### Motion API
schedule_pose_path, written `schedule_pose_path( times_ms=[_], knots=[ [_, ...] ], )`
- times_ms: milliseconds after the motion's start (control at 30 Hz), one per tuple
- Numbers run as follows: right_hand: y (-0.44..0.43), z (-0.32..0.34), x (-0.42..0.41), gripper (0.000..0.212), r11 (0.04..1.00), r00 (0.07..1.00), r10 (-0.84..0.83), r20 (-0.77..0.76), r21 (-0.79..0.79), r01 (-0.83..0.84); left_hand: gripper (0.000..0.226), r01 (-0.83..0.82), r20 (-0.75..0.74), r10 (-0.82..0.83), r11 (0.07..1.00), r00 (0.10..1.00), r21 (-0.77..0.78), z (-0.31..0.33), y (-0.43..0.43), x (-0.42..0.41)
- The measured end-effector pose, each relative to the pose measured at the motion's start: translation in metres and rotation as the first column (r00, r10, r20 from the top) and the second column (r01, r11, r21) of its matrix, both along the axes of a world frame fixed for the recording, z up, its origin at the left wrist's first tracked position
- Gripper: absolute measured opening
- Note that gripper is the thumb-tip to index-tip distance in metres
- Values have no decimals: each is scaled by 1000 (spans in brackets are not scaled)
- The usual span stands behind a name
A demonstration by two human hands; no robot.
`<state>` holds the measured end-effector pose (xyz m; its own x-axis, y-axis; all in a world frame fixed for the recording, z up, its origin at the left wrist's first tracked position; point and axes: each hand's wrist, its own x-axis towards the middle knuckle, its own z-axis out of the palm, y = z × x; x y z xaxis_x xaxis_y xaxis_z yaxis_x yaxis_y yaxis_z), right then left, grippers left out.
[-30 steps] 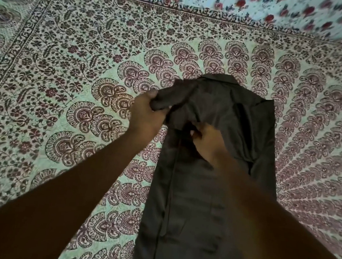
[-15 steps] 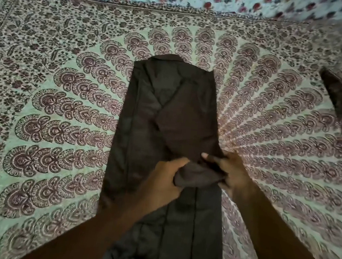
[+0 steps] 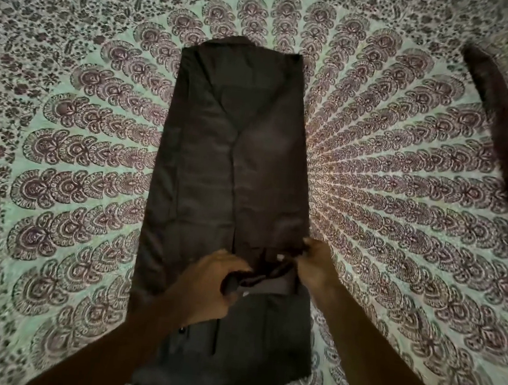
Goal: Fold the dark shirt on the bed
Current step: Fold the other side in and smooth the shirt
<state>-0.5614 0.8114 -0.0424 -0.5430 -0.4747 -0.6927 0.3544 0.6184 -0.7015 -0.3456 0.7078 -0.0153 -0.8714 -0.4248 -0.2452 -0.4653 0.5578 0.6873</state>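
Observation:
The dark shirt (image 3: pixel 233 164) lies flat on the bed as a long narrow strip, collar end far from me, both sides folded in. A sleeve runs down its right half to a cuff near the lower middle. My left hand (image 3: pixel 206 282) grips the left end of that cuff with curled fingers. My right hand (image 3: pixel 313 268) pinches the cuff's right end at the shirt's right edge. Between the two hands the cuff is bunched and slightly raised.
The patterned bedsheet (image 3: pixel 404 210), with maroon peacock-feather motifs on pale green, covers the whole bed. A dark maroon strip of cloth (image 3: pixel 502 142) lies at the right, over a patterned pillow or fold.
The sleeve was carried from the shirt's upper left across and down its right half. Both hands moved toward me with the cuff, and my view shifted down the shirt.

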Motion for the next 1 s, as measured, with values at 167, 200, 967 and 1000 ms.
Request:
schedule_pose_path(
  times_ms=[167,200,967,1000],
  knots=[
    [28,10,23,52,994,993,97,74,43,-100,36,148,-128,-181,962,975,-231,-9,12,27],
    [33,12,27,57,989,989,131,68,55,-135,35,166,-138,-206,952,969,-256,-13,14,34],
    [59,26,52,88,933,925,348,-154,156,-325,35,382,-52,-421,861,905,-336,-36,36,59],
    [58,26,50,86,928,921,358,-154,164,-334,36,402,-25,-433,854,901,-329,-35,34,59]
  ],
)
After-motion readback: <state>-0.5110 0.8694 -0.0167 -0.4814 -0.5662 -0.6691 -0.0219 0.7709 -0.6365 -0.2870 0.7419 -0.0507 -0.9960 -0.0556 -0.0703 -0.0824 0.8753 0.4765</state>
